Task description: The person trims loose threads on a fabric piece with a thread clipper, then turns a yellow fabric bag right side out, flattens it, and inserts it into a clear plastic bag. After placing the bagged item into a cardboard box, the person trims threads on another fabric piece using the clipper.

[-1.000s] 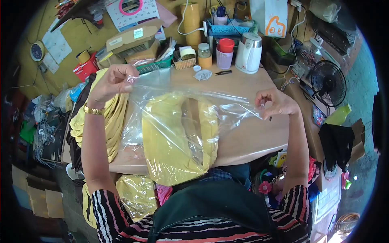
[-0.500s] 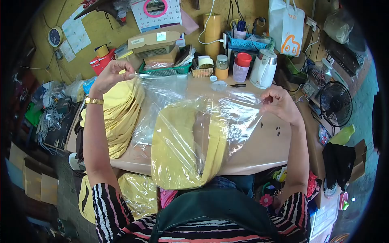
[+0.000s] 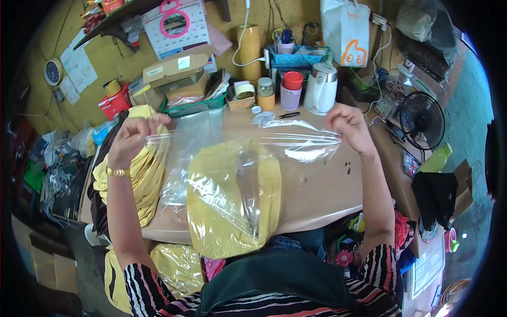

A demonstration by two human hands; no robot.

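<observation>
A clear plastic bag point(image 3: 309, 147) is stretched sideways above the table between my two hands. My left hand point(image 3: 136, 136), with a gold band at its wrist, grips the bag's left corner, its fingers slightly blurred. The right corner is pinched in my right hand point(image 3: 349, 127). Inside the bag, folded yellow fabric point(image 3: 227, 206) hangs over the table's front edge, with a dark gap down its middle. Beside my left forearm lies a heap of yellow cloth point(image 3: 138, 185). More clear plastic point(image 3: 198, 129) lies flat behind the bag.
A white kettle point(image 3: 321, 90), a lidded cup point(image 3: 291, 91), jars and a green basket point(image 3: 196, 106) line the table's back. Small black snips point(image 3: 289, 114) lie before them. A black fan point(image 3: 422, 120) stands at right. Wrapped yellow fabric point(image 3: 177, 267) is below the front edge.
The bag's top edge has been pulled tauter and straighter between my hands. My left hand is lower relative to the table. The camera view has shifted back and forth.
</observation>
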